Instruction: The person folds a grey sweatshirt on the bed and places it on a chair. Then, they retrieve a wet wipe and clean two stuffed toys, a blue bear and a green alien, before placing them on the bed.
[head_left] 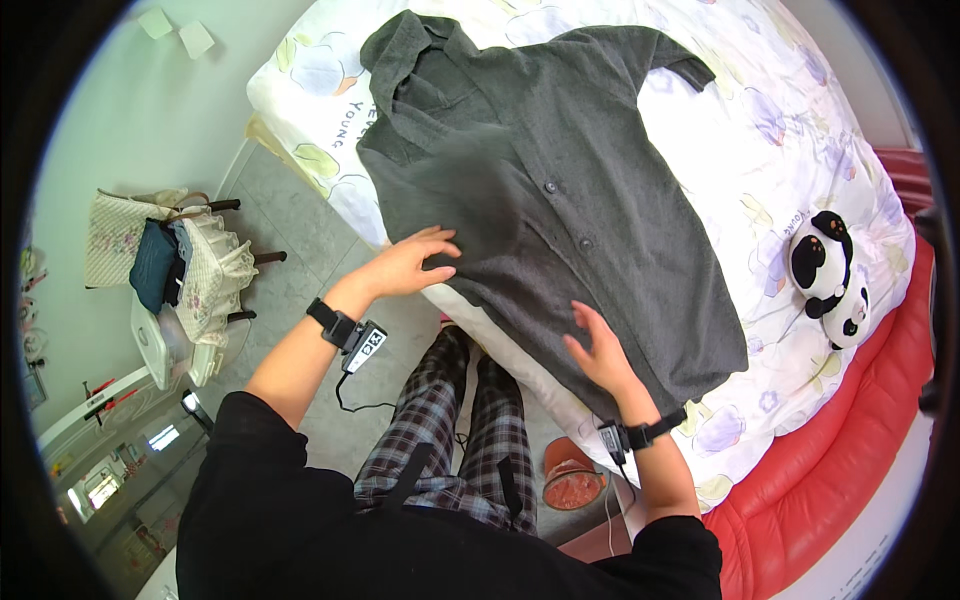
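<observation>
Because the gray coat (630,170) lies spread across the bed (690,130), buttons (550,187) upward, its whole soft bulk sits in front of me. My left hand (405,265) is at the bed's near edge, thumb and fingers parted and loosely curved; whether the fingertips touch the coat I cannot tell, since the cloth just beyond them is blurred. My right hand (603,355) is over the coat's lower part, farther right along the bed's near edge, fingers spread and pinching nothing.

I judge the cloth limp and fairly thick, middling in weight, and matt enough not to slide out of my fingers. Nothing about it looks fragile, though the hard buttons could snag. Lifted by one point it would probably sag and crease, so two holds set well apart should suit it better. The collar (390,45) near the bed's far left, the shoulder above the sleeve (680,58) on the bed's far side, and the hem (700,375) toward the bed's near right all look like good places to grip. The toy panda (820,265) rests apart, by the bed's right edge.
</observation>
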